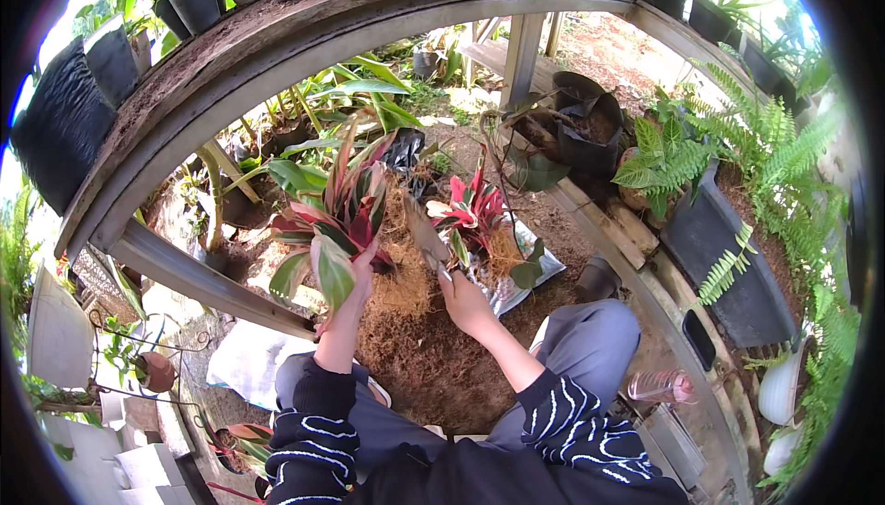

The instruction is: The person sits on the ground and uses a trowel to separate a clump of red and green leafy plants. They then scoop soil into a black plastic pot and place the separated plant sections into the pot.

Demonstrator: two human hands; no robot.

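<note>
My left hand point(361, 273) is closed around the base of a leafy plant with red, green and cream leaves point(339, 221). In my right hand point(464, 301) is the handle of a hand trowel point(425, 232), its soil-covered blade pointing away from me. Fibrous tan roots point(401, 280) lie between the hands, over a heap of brown soil point(435, 360). A second plant with red and green leaves point(477, 208) sits beyond my right hand on a plastic sack point(546, 270), with a tangle of roots beside it.
A small dark pot point(598, 278) stands right of the soil. Further right are a long grey planter point(733, 263), a phone point(698, 339) and a pink-tinted plastic bottle point(660, 387). A curved-looking bench frame point(207, 83) bearing pots crosses ahead and left. A white sack point(252, 363) lies by my left knee.
</note>
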